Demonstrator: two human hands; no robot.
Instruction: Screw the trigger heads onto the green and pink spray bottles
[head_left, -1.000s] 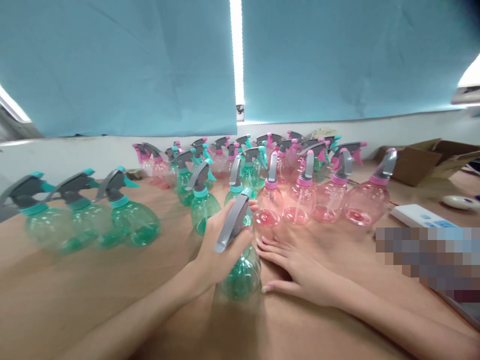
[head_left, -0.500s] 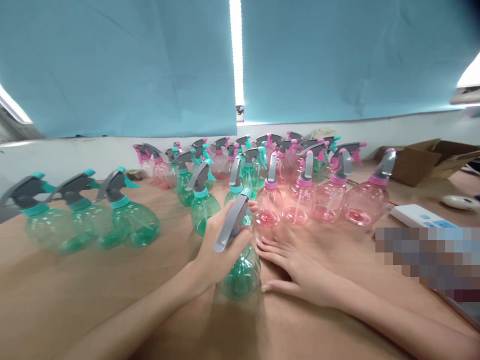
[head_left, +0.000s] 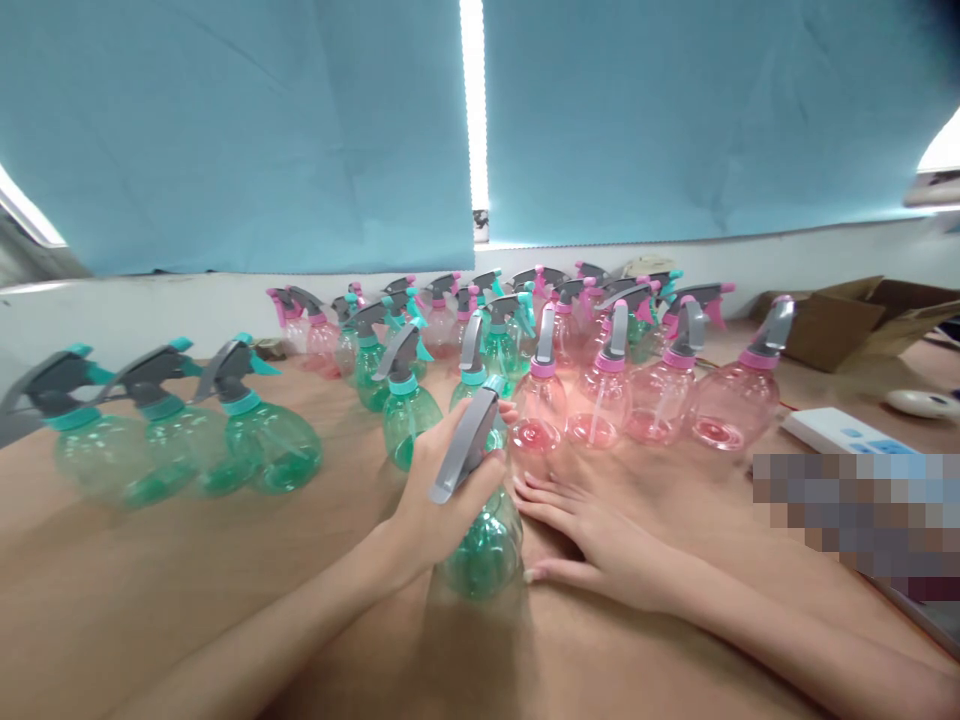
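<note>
Neither hand has visibly moved since the earlier frame. At the near middle of the table [head_left: 105, 610], the left hand [head_left: 421, 505] grips the neck of a translucent green spray bottle [head_left: 484, 555], grey-levered, turquoise-tipped; the right hand [head_left: 604, 545] lies palm-down just beside it, fingers spread. Immediately beyond, four pink bottles [head_left: 709, 415] obstruct the front right; farther back, a cardboard box [head_left: 832, 325] and blue blinds [head_left: 240, 130].

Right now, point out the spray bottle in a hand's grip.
The green bottle nearest the camera: the left hand grips its upper part; no hand grips any other.
</note>
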